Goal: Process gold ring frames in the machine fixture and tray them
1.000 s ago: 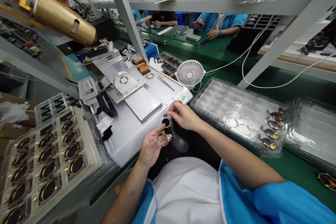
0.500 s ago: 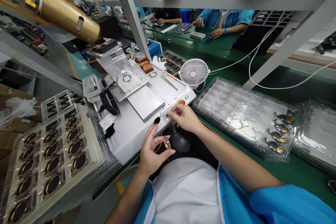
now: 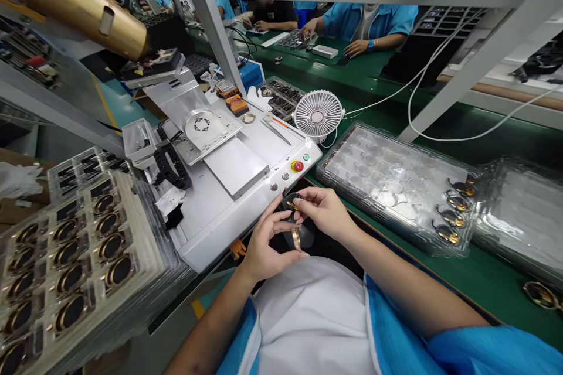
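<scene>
Right hand (image 3: 324, 214), now drawn closer to the left hand (image 3: 265, 246), pinches a black disc (image 3: 293, 198) just beyond the gold ring (image 3: 296, 238) gripped in the left's fingers, where light rim holds should protect both.

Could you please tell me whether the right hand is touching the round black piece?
Touching: the head view shows the right hand gripping the round black piece, its thumb pressed over the piece's side.

gold ring (image 3: 296, 239) — held, seemingly upright | black disc (image 3: 291, 198) — gold-edged, held just beyond
</scene>
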### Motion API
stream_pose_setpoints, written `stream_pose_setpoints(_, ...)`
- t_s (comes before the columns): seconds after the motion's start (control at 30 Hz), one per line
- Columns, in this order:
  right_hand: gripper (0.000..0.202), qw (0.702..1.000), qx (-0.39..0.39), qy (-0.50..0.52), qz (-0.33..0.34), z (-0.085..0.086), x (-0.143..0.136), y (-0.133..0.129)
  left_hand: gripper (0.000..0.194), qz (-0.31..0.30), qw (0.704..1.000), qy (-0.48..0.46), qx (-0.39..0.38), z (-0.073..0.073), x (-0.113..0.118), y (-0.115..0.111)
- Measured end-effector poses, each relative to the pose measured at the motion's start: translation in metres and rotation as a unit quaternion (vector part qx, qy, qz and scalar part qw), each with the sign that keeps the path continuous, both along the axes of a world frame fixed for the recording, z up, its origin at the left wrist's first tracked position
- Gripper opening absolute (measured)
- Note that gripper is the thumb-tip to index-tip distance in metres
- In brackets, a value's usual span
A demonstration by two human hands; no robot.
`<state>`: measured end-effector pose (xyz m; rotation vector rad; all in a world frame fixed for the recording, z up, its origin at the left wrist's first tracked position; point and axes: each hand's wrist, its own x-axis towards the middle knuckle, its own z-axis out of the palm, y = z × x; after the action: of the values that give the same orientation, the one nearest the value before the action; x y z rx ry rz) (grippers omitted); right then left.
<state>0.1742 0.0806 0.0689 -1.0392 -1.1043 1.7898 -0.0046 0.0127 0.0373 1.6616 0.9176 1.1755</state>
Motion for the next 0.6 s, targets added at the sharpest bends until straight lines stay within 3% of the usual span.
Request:
stream_pose_setpoints(0.13,0.064,1.0,-0.019,0.005,0.008,0.002,0.004,-0.001,0.073,-0.002,0.99,0.113,0.08,0.001,-0.004,0.001)
stream_pose_setpoints(0.27,0.063,0.998,-0.043,0.032,0.041,0.001,0.007,0.0,0.065,0.013,0.952,0.261,0.159,0.0,-0.01,0.002)
stream_pose_setpoints(0.33,0.061,0.998,-0.044,0.034,0.029,0.0,0.007,0.0,0.066,0.003,0.944,0.287,0.165,0.0,-0.012,0.003)
stream_pose_setpoints(0.43,0.06,0.999,-0.042,0.027,0.003,0.0,0.007,-0.002,0.074,-0.014,0.971,0.211,0.112,0.0,-0.012,0.003)
stream_pose_setpoints(0.53,0.059,0.998,-0.048,0.025,0.011,0.003,0.009,-0.004,0.071,-0.008,1.0,0.007,0.029,-0.003,-0.009,0.006)
stream_pose_setpoints(0.6,0.059,0.998,-0.062,0.02,0.026,0.005,0.009,-0.006,0.058,-0.001,0.993,-0.121,-0.01,-0.007,-0.007,0.009)
